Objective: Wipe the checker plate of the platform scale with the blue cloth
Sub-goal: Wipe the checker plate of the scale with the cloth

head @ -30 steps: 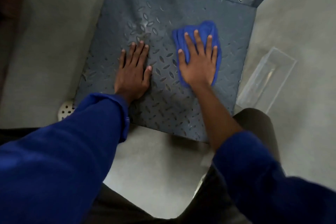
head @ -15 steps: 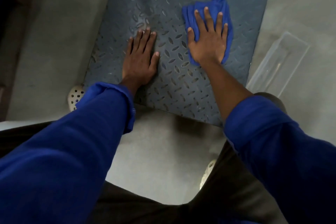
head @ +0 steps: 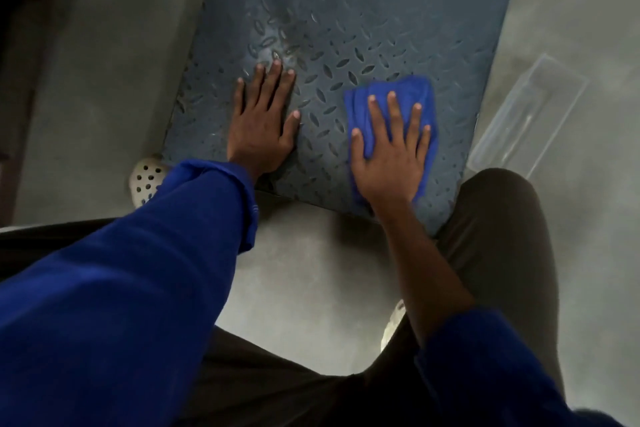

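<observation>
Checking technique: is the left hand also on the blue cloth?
No, the left hand rests flat on the bare checker plate, apart from the blue cloth under the right hand.

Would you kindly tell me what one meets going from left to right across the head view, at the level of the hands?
A white perforated shoe, left hand, right hand flat on the blue cloth, clear plastic container.

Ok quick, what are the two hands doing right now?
Left hand: open, resting flat on the bare checker plate, holding nothing.
Right hand: open, pressing the blue cloth flat onto the plate.
</observation>
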Demonstrator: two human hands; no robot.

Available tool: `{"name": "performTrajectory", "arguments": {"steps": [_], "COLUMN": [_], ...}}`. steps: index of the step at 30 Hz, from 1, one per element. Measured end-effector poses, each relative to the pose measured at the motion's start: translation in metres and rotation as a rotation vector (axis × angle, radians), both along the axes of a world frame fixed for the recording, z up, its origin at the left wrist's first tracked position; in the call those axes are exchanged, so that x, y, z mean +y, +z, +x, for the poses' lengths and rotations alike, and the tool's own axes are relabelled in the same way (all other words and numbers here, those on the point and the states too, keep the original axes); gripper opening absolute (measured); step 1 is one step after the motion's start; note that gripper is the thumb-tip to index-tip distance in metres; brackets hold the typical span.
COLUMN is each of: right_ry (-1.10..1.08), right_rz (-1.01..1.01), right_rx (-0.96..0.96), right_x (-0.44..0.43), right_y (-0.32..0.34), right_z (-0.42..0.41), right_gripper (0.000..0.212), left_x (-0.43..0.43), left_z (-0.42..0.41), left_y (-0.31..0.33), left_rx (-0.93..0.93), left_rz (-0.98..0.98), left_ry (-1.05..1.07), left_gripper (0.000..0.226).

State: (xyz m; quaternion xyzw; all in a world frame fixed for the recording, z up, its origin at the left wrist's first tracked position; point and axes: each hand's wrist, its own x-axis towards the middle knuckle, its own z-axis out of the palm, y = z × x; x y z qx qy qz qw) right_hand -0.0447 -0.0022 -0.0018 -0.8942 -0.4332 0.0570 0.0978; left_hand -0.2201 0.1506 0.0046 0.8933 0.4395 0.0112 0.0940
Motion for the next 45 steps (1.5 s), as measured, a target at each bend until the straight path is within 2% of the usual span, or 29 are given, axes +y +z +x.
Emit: {"name": "performTrajectory", "arguments": {"steps": [2,3,6,9,15,21,27,31,35,37,40,41,43,45], "right_ry": [-0.145,-0.142,0.092,0.155,-0.069,-0.132,-0.118,-0.138,-0.277,-0.138,0.323,0.414,0.411,0.233], "right_rz": [0.012,0.013,0.006,-0.023,-0.002,0.017,0.036,0.048,0.082,0.047,0.026,0.029,0.032,0.017], "right_rx": [0.016,0.032,0.061,0.055,0.007,0.012,0.002,-0.030,-0.020,0.021,0.031,0.023,-0.022,-0.032], "right_x": [0.032,0.040,0.021,-0.027,-0.024,0.007,0.015,0.016,0.027,0.030,0.016,0.013,0.020,0.044], "right_y": [0.002,0.004,0.003,-0.001,0.000,-0.003,-0.007,-0.012,-0.013,-0.010,-0.006,-0.005,-0.004,-0.004], "right_z": [-0.013,-0.031,-0.089,-0.080,-0.046,-0.045,-0.044,-0.046,-0.076,-0.102,-0.112,-0.100,-0.067,-0.043], "right_gripper": [0.063,0.064,0.063,0.064,0.064,0.065,0.065,0.063,0.060,0.062,0.065,0.065,0.064,0.063], "left_x": [0.001,0.001,0.003,0.002,0.001,0.008,0.025,0.023,0.021,0.022,0.023,0.023,0.023,0.023], "left_z": [0.002,0.001,0.000,0.000,-0.001,-0.009,-0.067,-0.093,-0.093,-0.095,-0.097,-0.097,-0.096,-0.094], "left_y": [0.000,0.000,0.001,0.000,-0.001,-0.005,-0.001,-0.007,-0.014,-0.016,-0.017,-0.016,-0.016,-0.015], "left_rx": [0.003,0.008,0.025,0.007,0.000,0.017,0.086,0.079,0.007,-0.020,-0.053,-0.062,-0.074,-0.074], "left_rz": [-0.008,-0.013,-0.017,-0.010,0.028,0.011,-0.024,0.040,0.057,0.050,0.071,0.078,0.077,0.077], "left_ry": [-0.003,-0.003,-0.006,-0.012,-0.018,-0.091,-0.257,-0.225,-0.191,-0.181,-0.187,-0.188,-0.170,-0.161], "left_gripper": [0.070,0.070,0.073,0.069,0.067,0.067,0.075,0.079,0.080,0.080,0.077,0.076,0.075,0.076]}}
